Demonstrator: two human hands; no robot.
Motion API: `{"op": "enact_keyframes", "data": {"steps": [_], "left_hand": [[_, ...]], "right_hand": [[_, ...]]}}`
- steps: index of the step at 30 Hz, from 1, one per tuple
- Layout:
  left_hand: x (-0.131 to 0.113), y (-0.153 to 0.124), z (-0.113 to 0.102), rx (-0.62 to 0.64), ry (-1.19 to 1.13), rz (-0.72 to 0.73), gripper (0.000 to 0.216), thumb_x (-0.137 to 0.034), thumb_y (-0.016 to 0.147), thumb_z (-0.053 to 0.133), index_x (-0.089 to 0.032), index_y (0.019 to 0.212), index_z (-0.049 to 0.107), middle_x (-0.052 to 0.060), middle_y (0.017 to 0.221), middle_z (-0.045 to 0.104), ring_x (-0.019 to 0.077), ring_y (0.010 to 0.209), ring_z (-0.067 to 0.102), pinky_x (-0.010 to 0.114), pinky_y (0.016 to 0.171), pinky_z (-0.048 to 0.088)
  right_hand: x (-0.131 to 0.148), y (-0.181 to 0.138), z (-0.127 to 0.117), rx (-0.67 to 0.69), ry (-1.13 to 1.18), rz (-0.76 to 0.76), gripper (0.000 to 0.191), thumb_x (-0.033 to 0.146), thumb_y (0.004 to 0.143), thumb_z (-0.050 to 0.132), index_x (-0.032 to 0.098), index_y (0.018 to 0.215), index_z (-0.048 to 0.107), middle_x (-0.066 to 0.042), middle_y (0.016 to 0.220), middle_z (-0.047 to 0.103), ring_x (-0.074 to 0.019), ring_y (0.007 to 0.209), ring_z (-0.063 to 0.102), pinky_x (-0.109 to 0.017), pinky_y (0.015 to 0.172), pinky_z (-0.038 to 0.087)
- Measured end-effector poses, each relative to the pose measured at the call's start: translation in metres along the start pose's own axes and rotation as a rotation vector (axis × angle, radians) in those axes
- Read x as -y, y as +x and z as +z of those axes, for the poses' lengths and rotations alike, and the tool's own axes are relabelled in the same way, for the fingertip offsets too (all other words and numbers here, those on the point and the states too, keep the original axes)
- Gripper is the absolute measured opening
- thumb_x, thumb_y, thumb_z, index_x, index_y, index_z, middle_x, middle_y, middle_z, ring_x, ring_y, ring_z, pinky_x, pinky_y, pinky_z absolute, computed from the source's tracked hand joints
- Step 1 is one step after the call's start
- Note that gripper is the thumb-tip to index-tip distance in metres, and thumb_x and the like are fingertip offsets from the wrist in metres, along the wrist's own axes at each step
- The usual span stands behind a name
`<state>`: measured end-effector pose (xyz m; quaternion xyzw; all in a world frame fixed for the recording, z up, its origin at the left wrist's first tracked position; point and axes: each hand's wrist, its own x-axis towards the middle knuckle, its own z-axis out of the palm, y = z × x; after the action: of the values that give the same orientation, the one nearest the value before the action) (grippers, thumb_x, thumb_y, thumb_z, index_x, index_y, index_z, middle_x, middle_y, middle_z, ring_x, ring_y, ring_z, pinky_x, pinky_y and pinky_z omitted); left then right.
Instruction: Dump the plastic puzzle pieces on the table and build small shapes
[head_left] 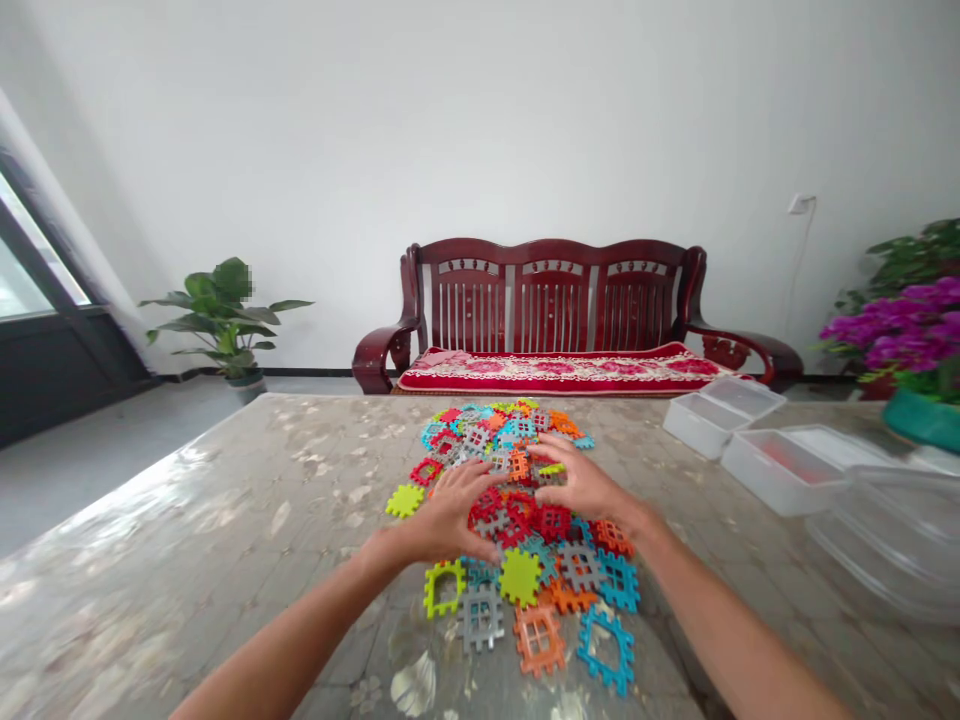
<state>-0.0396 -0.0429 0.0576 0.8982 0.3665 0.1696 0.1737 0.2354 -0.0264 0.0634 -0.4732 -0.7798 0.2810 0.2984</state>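
A long heap of plastic interlocking building tiles in red, grey, orange, blue and lime green runs down the middle of the table. Over its left side is my left hand point(456, 512), thumb apart from the stretched fingers. My right hand point(577, 482) is over the right side, fingers spread and pointing inward. Between the hands are red and grey tiles; neither hand visibly holds one. Nearer me lie a solid lime green tile point(520, 577), a grey window tile point(481, 617), an orange window tile point(539, 638) and a blue frame tile point(606, 648). Left of my left hand is another lime green tile point(405, 501).
Translucent plastic boxes point(784, 490) and a clear lid-like piece point(892, 540) stand on the table's right side. Farther right is a teal pot point(926, 420) with purple flowers. Beyond the patterned table point(247, 520) stands a dark red wooden bench point(551, 300); a potted plant point(232, 320) is at the left.
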Motion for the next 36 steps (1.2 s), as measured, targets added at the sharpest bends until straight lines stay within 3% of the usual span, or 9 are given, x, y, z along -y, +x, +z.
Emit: {"op": "enact_keyframes", "data": {"steps": [5,9,16,22,26,30,33,36], "left_hand": [[-0.031,-0.033,0.015,0.202,0.031,0.049,0.126,-0.075,0.046,0.078,-0.036,0.152,0.024,0.014,0.162,0.016,0.0468,0.145,0.017,0.07,0.112,0.016],[-0.039,-0.04,0.032,0.197,0.072,0.03,0.125,-0.072,0.048,0.079,-0.033,0.153,0.023,0.015,0.162,0.016,0.0472,0.144,0.018,0.071,0.111,0.016],[-0.024,-0.025,0.045,-0.03,0.126,0.039,0.081,-0.037,0.068,0.077,-0.03,0.142,0.044,0.011,0.156,0.03,0.0331,0.141,0.033,0.051,0.113,0.032],[-0.012,-0.001,0.047,-0.22,0.113,0.043,0.039,-0.012,0.075,0.06,-0.025,0.112,0.063,0.008,0.139,0.053,0.023,0.126,0.052,0.039,0.107,0.043],[-0.006,0.019,0.045,-0.351,0.023,-0.029,0.025,-0.009,0.08,0.052,-0.024,0.097,0.063,0.004,0.114,0.067,0.0177,0.106,0.063,0.03,0.093,0.051],[0.002,0.042,0.034,-0.483,-0.019,-0.185,0.017,-0.015,0.084,0.053,-0.024,0.094,0.064,0.002,0.092,0.068,0.0165,0.084,0.065,0.029,0.079,0.054],[0.006,0.051,0.025,-0.584,-0.023,-0.257,0.023,-0.015,0.087,0.05,-0.025,0.102,0.065,0.003,0.098,0.068,0.0171,0.087,0.065,0.032,0.083,0.054],[0.001,0.044,0.025,-0.588,0.019,-0.204,0.028,-0.015,0.09,0.046,-0.026,0.108,0.064,0.005,0.111,0.066,0.0189,0.104,0.062,0.037,0.095,0.05]], "right_hand": [[0.015,-0.045,0.013,0.339,-0.171,-0.086,0.11,0.055,0.053,0.084,0.031,0.149,0.036,-0.009,0.161,0.021,-0.036,0.147,0.016,-0.055,0.118,0.018],[0.019,-0.067,0.031,0.391,-0.294,-0.09,0.116,0.055,0.05,0.084,0.032,0.151,0.031,-0.007,0.162,0.019,-0.037,0.148,0.01,-0.057,0.119,0.01],[0.015,-0.055,0.036,0.124,-0.368,-0.132,0.074,0.033,0.069,0.072,0.024,0.139,0.05,-0.01,0.139,0.056,-0.027,0.126,0.051,-0.044,0.11,0.035],[0.007,-0.037,0.036,0.035,-0.38,-0.199,0.039,0.017,0.073,0.061,0.023,0.111,0.068,-0.006,0.111,0.069,-0.0219,0.104,0.062,-0.035,0.094,0.048],[-0.006,-0.019,0.037,-0.069,-0.313,-0.212,0.042,0.011,0.07,0.059,0.024,0.108,0.069,-0.006,0.111,0.069,-0.0207,0.104,0.062,-0.034,0.095,0.049],[-0.015,0.006,0.031,-0.26,-0.219,-0.105,0.041,0.012,0.073,0.058,0.026,0.11,0.069,-0.006,0.113,0.069,-0.021,0.108,0.062,-0.038,0.1,0.047],[-0.019,0.015,0.019,-0.36,-0.178,-0.036,0.046,0.02,0.075,0.063,0.026,0.12,0.065,-0.007,0.126,0.064,-0.0233,0.118,0.057,-0.042,0.107,0.042],[-0.026,0.005,0.002,-0.329,-0.171,-0.007,0.057,0.03,0.074,0.068,0.025,0.13,0.059,-0.009,0.137,0.057,-0.026,0.127,0.052,-0.046,0.112,0.037]]}}
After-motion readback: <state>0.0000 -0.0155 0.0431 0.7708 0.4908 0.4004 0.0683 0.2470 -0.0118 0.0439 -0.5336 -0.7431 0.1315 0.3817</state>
